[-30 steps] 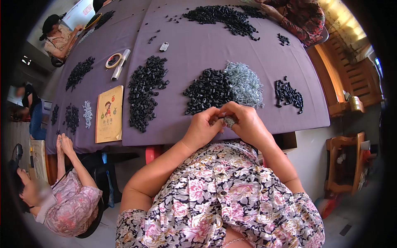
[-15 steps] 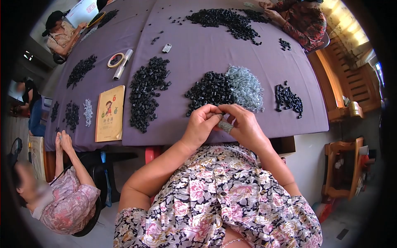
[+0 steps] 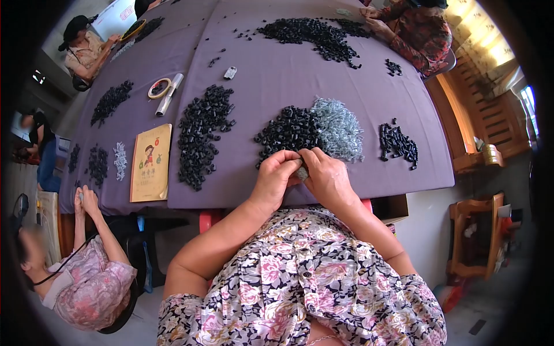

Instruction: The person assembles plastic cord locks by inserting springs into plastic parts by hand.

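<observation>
My left hand (image 3: 273, 177) and my right hand (image 3: 328, 177) meet at the table's near edge, fingertips pinched together. What lies between them is too small and too covered to make out. A greyish wrap (image 3: 302, 172) shows by the right thumb. Just beyond my fingers is a heap of small black plastic pieces (image 3: 288, 131), short and tube-like. Against its right side lies a heap of clear, thin plastic pieces (image 3: 339, 130). Further right sits a smaller pile of black pieces (image 3: 398, 143).
A long black pile (image 3: 203, 138) lies left, beside a yellowish notebook (image 3: 151, 164). A tape roll (image 3: 159, 88) and a clear film roll (image 3: 169, 95) sit behind it. Co-workers sit around the purple-clothed table (image 3: 254, 75); one person's hands (image 3: 85, 199) are at lower left.
My right hand has turned and drawn in closer to the left, its fingers more closed, and the wrap is more hidden. The whole view has shifted slightly.
</observation>
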